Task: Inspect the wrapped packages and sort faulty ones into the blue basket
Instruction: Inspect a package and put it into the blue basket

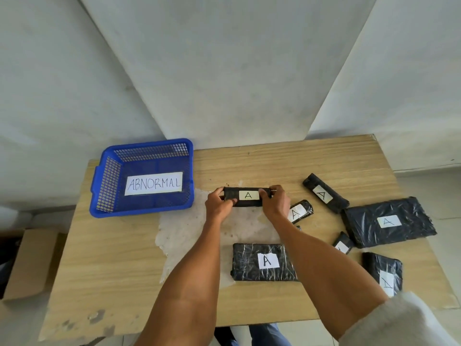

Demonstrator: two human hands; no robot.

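A person's left hand (219, 202) and right hand (274, 201) pinch opposite ends of a narrow black package (247, 196) labelled "A", held above the wooden table (274, 158), just right of the blue basket (142, 178) marked "ABNORMAL". Other wrapped packages (388, 222) lie to the right.
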